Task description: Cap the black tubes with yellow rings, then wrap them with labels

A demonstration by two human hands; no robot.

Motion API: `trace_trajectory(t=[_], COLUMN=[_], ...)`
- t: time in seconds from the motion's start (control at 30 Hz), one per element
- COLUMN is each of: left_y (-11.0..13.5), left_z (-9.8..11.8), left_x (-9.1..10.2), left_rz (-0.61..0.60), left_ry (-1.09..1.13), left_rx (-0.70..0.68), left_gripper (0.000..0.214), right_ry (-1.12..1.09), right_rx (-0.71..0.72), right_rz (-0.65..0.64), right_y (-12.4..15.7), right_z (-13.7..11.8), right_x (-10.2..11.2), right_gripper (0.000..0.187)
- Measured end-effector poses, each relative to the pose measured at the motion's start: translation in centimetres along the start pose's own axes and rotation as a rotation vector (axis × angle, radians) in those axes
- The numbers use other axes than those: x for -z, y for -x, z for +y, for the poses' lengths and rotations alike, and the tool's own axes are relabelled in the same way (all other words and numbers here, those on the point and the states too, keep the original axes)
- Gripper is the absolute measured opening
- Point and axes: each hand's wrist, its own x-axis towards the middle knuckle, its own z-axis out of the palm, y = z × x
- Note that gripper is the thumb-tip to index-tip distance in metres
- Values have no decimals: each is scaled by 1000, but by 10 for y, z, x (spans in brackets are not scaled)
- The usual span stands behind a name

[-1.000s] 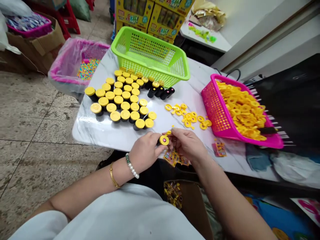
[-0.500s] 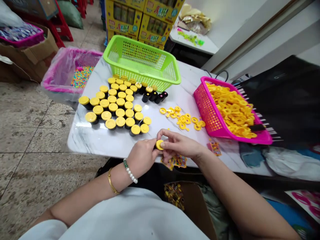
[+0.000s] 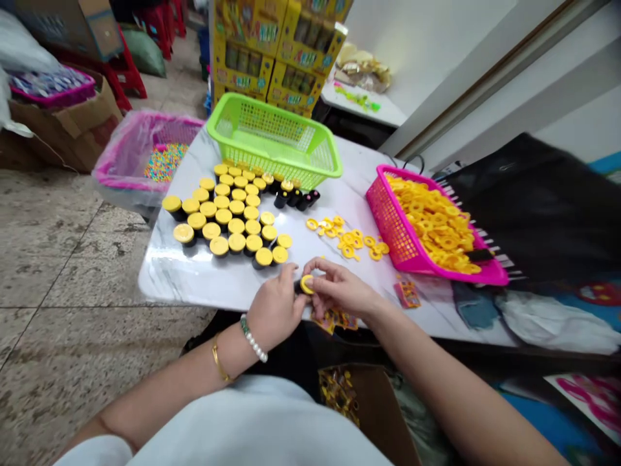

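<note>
At the left, a pink basket (image 3: 109, 155) is lined with clear plastic (image 3: 119, 184), and many small coloured beads (image 3: 165, 163) are held in it. Farther to the left, a cardboard box (image 3: 68, 133) is seen, and above it a second basket (image 3: 72, 99) is filled with small packets (image 3: 48, 83). Behind, red stools (image 3: 129, 74) and a green sack (image 3: 143, 55) are placed. At the back, yellow boxes (image 3: 245, 65) are stacked. On a white side table (image 3: 388, 118), bright green pieces (image 3: 359, 99) are spread near crumpled golden wrapping (image 3: 366, 74).
</note>
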Motion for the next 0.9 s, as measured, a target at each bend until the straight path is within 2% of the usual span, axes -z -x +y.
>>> trace_trajectory(t=[0.03,0.1,0.2,0.27,0.33,0.43,0.5,0.6,0.7,0.8,0.9], left_y=[4,10,10,5,0,-5,-6,-5,-4,-3,-3], left_z=[-2,-6,-8,-5,-3,-2,-3,-4,-4,-4,-3], left_x=[-2,-6,-6,-3,0,1,0,1,3,2,-1], left_rz=[58,109,97,74,44,13,-2,-34,-44,-38,3], left_ry=[45,99,24,14,41,33,15,8,42,83,81], left_rx=[-5,-82,-227,-216,-171,-161,-162,-147,-107,-35,7], left_gripper=[48,35,6,13,16,21,25,30,37,50,60], right_ry=[-19,9,197,321,433,682,812,937,1013,1074,1126], right_rx=[21,92,202,240,272,360,399,403,398,426,461], right_rz=[42,145,234,251,333,631,740,723,682,590,373], right_y=[-4,-15,-31,-40,-50,-72,-90,-111,-109,-80,-38], right_z=[1,1,-9,-18,-29,-49,-62,-77,-82,-73,-52], right_x=[0,-3,-10,-10,0,31,52,71,73,58,32], right_gripper=[39,36,30,27,26,24,26,29,23,22,18])
